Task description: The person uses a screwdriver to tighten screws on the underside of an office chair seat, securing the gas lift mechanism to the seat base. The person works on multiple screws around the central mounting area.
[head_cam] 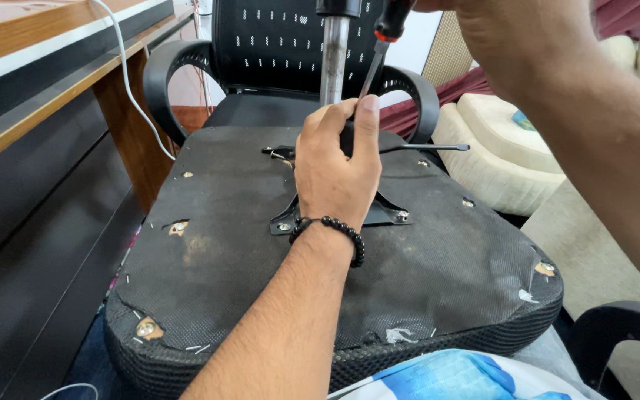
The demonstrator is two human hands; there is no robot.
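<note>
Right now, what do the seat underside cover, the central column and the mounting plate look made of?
Black textured seat underside cover: looks like woven fabric, dusty, torn at the corners, stapled along the edge. Shiny grey central column: looks like bare metal, with bright reflections. Black flat mounting plate: likely painted steel, thin, with silver bolts. The left hand rests over it; the right hand holds a screwdriver with a red-and-black handle.

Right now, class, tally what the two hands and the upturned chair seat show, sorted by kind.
Hands: 2, left hand and right hand
Screwdrivers: 1, screwdriver in the right hand
Bead bracelets: 1, black bracelet
Metal columns: 1, chair column
Mounting plates: 1, black plate
Upturned seats: 1, seat underside
Total: 7
</note>
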